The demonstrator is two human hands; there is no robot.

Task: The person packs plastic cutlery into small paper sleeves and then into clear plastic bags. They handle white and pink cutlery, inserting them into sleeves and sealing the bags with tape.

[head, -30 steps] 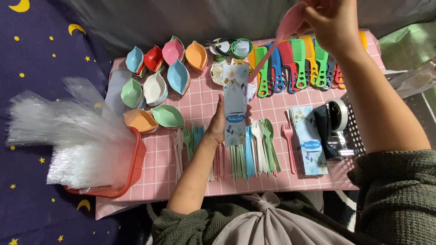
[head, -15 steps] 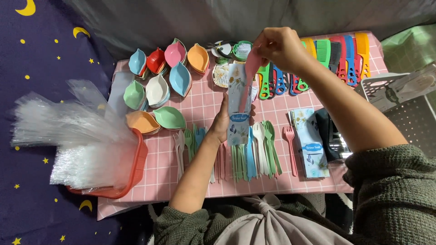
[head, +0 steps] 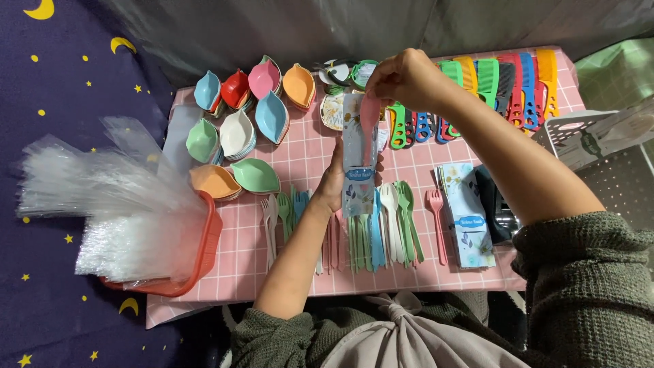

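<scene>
1. My left hand (head: 334, 185) grips the lower part of a narrow clear plastic packet with a pale blue printed card inside (head: 359, 153), holding it upright above the table so its open top faces my other hand.
2. My right hand (head: 403, 76) is pinched on the top of a pink plastic utensil (head: 370, 117), which hangs down into the mouth of that packet; I cannot tell whether it is a spoon or a fork.
3. Under the packet lie loose plastic forks and spoons in pastel colours (head: 381, 225), side by side with handles toward me, so each is easy to pick singly.
4. A stack of flat blue printed packets (head: 467, 217) lies just right of them, near my right forearm.
5. Leaf-shaped little plastic dishes in mixed colours (head: 238, 116) sit in stacks on the far left; bright plastic combs (head: 507, 82) line the far right edge.
6. An orange basket (head: 204, 245) holds a heap of clear plastic bags (head: 102, 204) at the left edge of the table.
7. All rests on a pink checked tablecloth (head: 306, 146); beside it is dark blue fabric with yellow moons and stars (head: 61, 82), and a white perforated crate (head: 613, 170) stands at right.
</scene>
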